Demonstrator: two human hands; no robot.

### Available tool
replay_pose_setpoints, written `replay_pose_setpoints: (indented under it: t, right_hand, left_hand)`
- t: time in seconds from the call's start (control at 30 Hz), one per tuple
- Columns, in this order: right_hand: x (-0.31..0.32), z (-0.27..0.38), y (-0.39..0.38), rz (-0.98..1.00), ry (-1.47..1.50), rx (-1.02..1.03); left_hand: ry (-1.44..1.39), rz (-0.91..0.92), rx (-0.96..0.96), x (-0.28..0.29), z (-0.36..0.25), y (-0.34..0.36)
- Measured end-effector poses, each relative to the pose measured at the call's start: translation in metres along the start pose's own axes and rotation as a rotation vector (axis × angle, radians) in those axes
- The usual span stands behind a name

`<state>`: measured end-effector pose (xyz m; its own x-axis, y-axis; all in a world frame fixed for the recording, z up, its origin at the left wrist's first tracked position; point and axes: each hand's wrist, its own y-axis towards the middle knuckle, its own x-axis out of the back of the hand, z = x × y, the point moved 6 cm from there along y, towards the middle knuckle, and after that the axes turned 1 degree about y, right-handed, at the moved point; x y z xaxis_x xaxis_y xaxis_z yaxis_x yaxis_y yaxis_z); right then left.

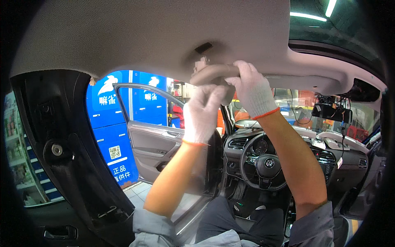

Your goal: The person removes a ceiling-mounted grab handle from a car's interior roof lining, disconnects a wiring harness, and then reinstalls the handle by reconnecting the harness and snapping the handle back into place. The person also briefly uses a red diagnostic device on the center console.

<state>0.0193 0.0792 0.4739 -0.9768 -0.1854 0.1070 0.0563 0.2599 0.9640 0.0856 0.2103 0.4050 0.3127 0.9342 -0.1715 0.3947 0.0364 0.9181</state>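
Observation:
A grey ceiling grab handle (pixel 214 72) is held up just below the headliner (pixel 135 37), with a pale mounting clip (pixel 201 63) at its left end. Above that end, a dark slot (pixel 203 48) shows in the headliner. My right hand (pixel 254 88), in a white knit glove with an orange cuff, is closed round the handle's right part. From below, my left hand (pixel 202 113), gloved alike, is closed against the handle's underside, its fingers curled and the thumb up. My left fingertips and what they press on are partly hidden.
A bare black door pillar (pixel 57 152) with a round bolt stands at left. Beyond it are an open front door (pixel 152 142) and blue cabinets (pixel 108 107). A steering wheel (pixel 263 166), dashboard and hanging cables are ahead; a glass roof opening (pixel 337 33) is at upper right.

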Motion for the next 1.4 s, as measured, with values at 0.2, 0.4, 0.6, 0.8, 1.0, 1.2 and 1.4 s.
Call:
replay_pose_setpoints:
  t: [0.2, 0.4, 0.6, 0.8, 1.0, 1.2, 1.4]
  right_hand:
    - [0.002, 0.007, 0.007, -0.062, 0.014, 0.024]
    - [-0.003, 0.008, 0.010, 0.066, -0.199, -0.048]
    - [0.006, 0.016, 0.016, 0.172, -0.247, -0.198]
    - [0.007, 0.011, 0.024, 0.327, -0.418, -0.260]
    - [-0.002, 0.005, 0.022, 0.283, -0.236, -0.189]
    - [-0.038, -0.018, -0.005, 0.277, 0.698, -0.824]
    - [-0.058, -0.022, -0.008, 0.097, 0.833, -0.818]
  left_hand:
    - [0.012, -0.071, -0.015, 0.021, -0.050, 0.019]
    - [0.040, -0.044, 0.077, 0.020, -0.055, 0.022]
    - [-0.036, -0.013, 0.163, 0.018, -0.052, 0.023]
    - [-0.130, 0.006, 0.169, 0.008, -0.051, 0.030]
    - [-0.198, -0.052, 0.219, 0.001, -0.045, 0.036]
    - [-0.230, -0.056, 0.232, -0.001, -0.046, 0.037]
    - [-0.267, 0.046, 0.328, 0.002, -0.045, 0.033]
